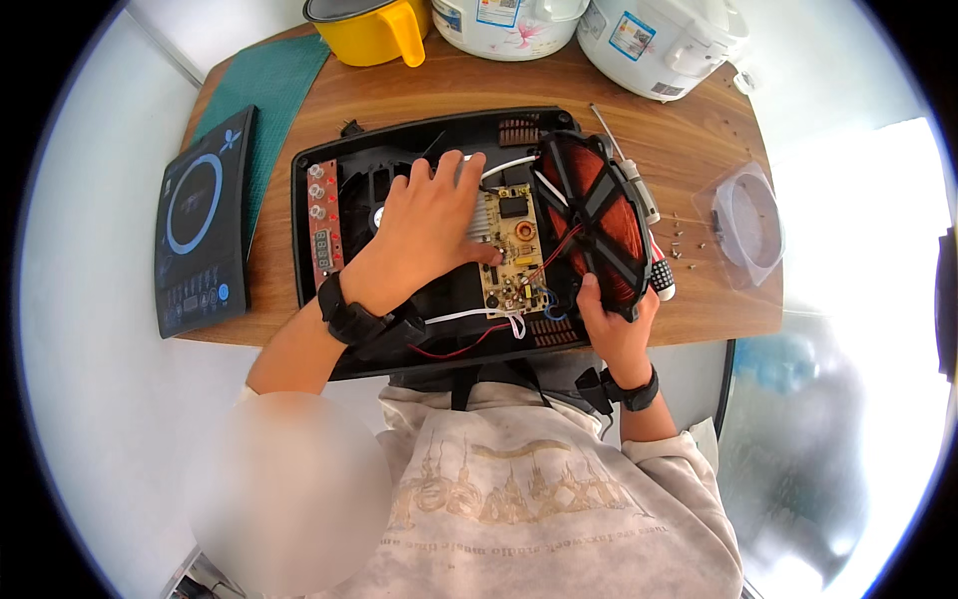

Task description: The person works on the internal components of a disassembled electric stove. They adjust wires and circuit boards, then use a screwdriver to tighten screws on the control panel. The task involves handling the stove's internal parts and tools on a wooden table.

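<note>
An induction cooker's black lower housing (364,365) lies opened on the table, its insides bare. My left hand (429,225) reaches across it with fingers apart, the thumb touching the yellowish circuit board (521,262) and the fingertips near a white wire (511,166). What lies under the palm is hidden. My right hand (621,329) grips the near edge of the round copper coil (627,232), which is tilted at the housing's right side. Red wires (559,250) run between coil and board. A narrow red display board (322,220) sits along the housing's left side.
The cooker's black top panel (205,220) leans at the left, partly over a green mat (261,85). Beyond the housing stand a yellow pot (364,38) and two white rice cookers (514,42). A screwdriver (609,130), loose screws (678,240) and a clear plastic ring (746,225) lie at the right.
</note>
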A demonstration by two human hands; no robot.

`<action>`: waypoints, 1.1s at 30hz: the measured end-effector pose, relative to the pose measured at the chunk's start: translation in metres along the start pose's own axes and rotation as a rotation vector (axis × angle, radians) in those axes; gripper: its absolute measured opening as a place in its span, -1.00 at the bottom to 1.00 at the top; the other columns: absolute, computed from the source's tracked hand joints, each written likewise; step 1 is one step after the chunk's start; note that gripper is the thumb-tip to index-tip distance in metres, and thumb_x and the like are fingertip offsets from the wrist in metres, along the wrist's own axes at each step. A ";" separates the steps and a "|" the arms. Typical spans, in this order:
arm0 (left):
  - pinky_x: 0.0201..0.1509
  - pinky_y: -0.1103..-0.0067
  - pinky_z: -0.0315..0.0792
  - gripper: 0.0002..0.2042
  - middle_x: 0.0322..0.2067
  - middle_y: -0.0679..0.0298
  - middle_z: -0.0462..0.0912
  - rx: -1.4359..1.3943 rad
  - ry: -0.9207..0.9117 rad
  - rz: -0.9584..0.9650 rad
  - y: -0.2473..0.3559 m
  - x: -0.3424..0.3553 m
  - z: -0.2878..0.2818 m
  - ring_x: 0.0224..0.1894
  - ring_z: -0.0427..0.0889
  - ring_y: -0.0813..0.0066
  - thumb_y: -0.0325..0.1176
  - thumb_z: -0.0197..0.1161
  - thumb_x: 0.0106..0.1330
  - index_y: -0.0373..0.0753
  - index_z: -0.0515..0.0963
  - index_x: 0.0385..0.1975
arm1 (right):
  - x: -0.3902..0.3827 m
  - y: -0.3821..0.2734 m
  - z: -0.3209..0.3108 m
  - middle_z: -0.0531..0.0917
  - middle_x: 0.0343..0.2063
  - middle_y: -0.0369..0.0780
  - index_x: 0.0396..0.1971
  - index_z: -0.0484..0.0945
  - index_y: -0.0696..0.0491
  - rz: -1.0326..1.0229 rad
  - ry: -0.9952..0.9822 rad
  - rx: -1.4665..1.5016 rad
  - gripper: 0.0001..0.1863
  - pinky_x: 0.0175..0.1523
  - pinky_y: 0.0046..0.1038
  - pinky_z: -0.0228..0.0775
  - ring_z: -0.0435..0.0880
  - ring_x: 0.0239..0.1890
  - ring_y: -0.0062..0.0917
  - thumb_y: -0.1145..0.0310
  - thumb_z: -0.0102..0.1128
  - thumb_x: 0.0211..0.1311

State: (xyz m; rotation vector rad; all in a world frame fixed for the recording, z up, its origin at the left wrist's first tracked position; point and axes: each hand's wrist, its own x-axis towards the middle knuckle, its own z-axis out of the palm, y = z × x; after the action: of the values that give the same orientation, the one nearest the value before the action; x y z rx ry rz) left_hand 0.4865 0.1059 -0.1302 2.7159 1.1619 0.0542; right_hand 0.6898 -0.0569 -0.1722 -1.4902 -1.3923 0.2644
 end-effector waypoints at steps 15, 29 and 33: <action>0.12 0.20 0.55 0.05 0.14 0.10 0.42 -0.039 0.066 0.001 -0.013 -0.008 0.006 0.11 0.52 0.00 -0.05 0.73 -0.20 -0.28 0.34 0.37 | -0.006 -0.011 0.004 0.69 -0.29 -0.14 -0.10 0.68 0.22 -0.007 -0.011 -0.008 -0.74 -0.23 -0.49 0.50 0.64 -0.41 -0.43 0.61 0.29 0.19; 0.09 0.20 0.55 0.01 0.13 0.09 0.40 -0.039 0.091 0.011 -0.023 -0.004 0.014 0.09 0.52 0.01 -0.04 0.73 -0.18 -0.23 0.36 0.34 | -0.006 -0.005 0.014 0.71 -0.24 -0.10 -0.05 0.67 0.21 0.033 -0.016 -0.011 -0.69 -0.16 -0.45 0.55 0.70 -0.34 -0.36 0.61 0.29 0.17; 0.09 0.21 0.55 -0.02 0.13 0.09 0.41 -0.065 0.089 0.022 -0.028 -0.003 0.014 0.07 0.53 0.01 -0.06 0.72 -0.16 -0.24 0.38 0.33 | -0.006 -0.001 0.015 0.71 -0.24 -0.11 -0.04 0.67 0.21 0.003 -0.017 -0.028 -0.69 -0.16 -0.46 0.54 0.69 -0.34 -0.37 0.62 0.29 0.17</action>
State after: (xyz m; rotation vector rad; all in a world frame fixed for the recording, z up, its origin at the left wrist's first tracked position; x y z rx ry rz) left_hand 0.4661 0.1207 -0.1489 2.6940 1.1331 0.2135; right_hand 0.6760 -0.0544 -0.1810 -1.5164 -1.4127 0.2613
